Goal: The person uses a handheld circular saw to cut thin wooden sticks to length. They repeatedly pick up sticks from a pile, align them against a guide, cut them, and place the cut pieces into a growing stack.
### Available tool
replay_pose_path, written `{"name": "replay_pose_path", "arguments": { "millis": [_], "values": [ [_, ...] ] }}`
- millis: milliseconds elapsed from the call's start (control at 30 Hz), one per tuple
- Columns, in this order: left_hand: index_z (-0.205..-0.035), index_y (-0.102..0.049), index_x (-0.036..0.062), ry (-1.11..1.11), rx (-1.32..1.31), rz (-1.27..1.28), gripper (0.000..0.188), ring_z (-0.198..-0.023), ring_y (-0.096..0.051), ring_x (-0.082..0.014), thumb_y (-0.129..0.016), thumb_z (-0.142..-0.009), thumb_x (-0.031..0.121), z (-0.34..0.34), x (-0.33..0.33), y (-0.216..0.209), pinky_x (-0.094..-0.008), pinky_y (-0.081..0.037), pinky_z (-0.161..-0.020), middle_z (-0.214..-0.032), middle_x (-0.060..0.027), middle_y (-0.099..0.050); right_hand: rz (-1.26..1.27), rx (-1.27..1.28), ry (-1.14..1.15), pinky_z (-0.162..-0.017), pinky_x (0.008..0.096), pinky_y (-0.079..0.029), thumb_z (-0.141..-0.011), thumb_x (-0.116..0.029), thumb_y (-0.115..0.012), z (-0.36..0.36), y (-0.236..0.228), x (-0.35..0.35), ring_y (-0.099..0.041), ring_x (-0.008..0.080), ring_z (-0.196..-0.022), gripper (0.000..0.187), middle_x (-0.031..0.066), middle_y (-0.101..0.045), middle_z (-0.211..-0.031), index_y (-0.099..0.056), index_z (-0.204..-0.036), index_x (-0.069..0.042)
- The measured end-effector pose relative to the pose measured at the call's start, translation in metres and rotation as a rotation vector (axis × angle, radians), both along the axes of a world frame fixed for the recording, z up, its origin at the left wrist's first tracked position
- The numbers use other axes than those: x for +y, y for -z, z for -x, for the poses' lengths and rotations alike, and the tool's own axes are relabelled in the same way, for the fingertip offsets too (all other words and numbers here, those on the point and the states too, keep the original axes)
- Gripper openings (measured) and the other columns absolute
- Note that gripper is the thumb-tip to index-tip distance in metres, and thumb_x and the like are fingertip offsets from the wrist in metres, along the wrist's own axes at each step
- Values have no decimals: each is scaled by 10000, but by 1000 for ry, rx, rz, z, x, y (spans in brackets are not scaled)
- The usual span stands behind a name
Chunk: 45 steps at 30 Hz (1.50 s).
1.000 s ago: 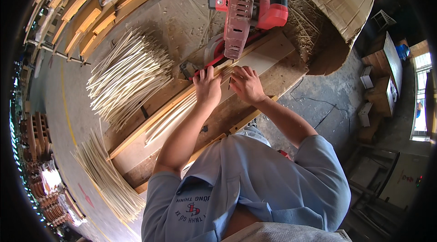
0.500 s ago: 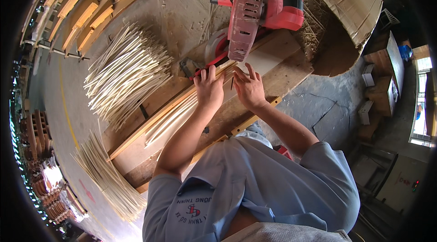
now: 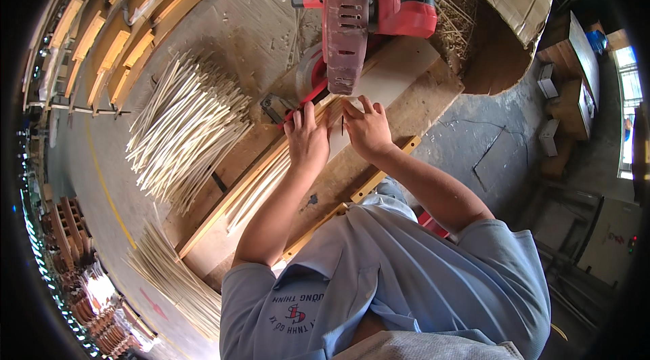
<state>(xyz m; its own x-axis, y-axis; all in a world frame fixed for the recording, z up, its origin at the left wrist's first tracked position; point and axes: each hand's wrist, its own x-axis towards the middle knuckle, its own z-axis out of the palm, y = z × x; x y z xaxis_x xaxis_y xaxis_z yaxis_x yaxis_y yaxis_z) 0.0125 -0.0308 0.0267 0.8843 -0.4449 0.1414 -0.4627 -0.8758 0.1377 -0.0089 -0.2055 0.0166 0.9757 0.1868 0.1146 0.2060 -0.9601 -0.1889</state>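
A bundle of thin pale sticks (image 3: pixel 263 182) lies along a wooden fence strip (image 3: pixel 233 199) on the saw bench, running up under my left forearm. My left hand (image 3: pixel 308 138) grips the sticks against the fence, fingers hooked over its top. Right beside it, my right hand (image 3: pixel 367 131) is closed with bent fingers at the sticks' far end; what lies between its fingertips is mostly hidden. Just beyond both hands stands a red miter saw (image 3: pixel 345 28), its dusty blade guard close above the fingers. A small metal clamp-like part (image 3: pixel 274 108) sits left of the saw base.
Left of the bench lies a big heap of pale sticks (image 3: pixel 186 133), with another bundle (image 3: pixel 172 279) nearer me. A cardboard bin (image 3: pixel 504 55) with offcuts stands right of the saw. A yellow drilled wooden bar (image 3: pixel 365 187) runs along the bench's near edge. Wooden racks (image 3: pixel 101 35) stand far left.
My right hand's fingers have drawn together, closer to the sticks' end. My left hand stays by the fence. The whole view has shifted slightly.
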Motion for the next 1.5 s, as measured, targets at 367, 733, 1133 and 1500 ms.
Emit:
{"name": "replay_pose_path", "arguments": {
  "millis": [367,733,1133,1500],
  "values": [
    [-1108,-759,-14,4,-268,106,269,-1247,-516,-429,-674,-910,145,9,-1,22,-607,-416,-1034,-1644,-87,-396,34,-56,-3,-968,491,-437,-935,-261,-618,-2,4,1,-526,295,-1293,310,14,-646,-1363,-767,-1147,-90],
    [-1178,-784,115,151,-343,107,316,-1342,-437,-401,-644,-905,192,12,14,27,-620,-383,-1095,-1406,-13,-593,113,-41,-19,-990,472,-443,-878,-249,-723,0,1,3,-513,295,-1303,455,-12,-606,-1449,-704,-1301,-83],
    [-1185,-771,79,153,-269,146,327,-1387,-443,-421,-590,-923,151,13,14,29,-657,-392,-1112,-1396,-50,-629,92,32,-4,-992,477,-438,-909,-238,-694,2,0,4,-502,305,-1336,402,0,-608,-1434,-715,-1273,-70],
    [-1045,-807,68,110,-286,162,257,-1346,-476,-400,-619,-886,144,15,13,26,-614,-400,-1112,-1330,1,-697,-44,-154,-34,-975,459,-462,-875,-199,-688,12,-1,3,-529,282,-1320,444,66,-647,-1383,-694,-1286,-30]
  ]
}}
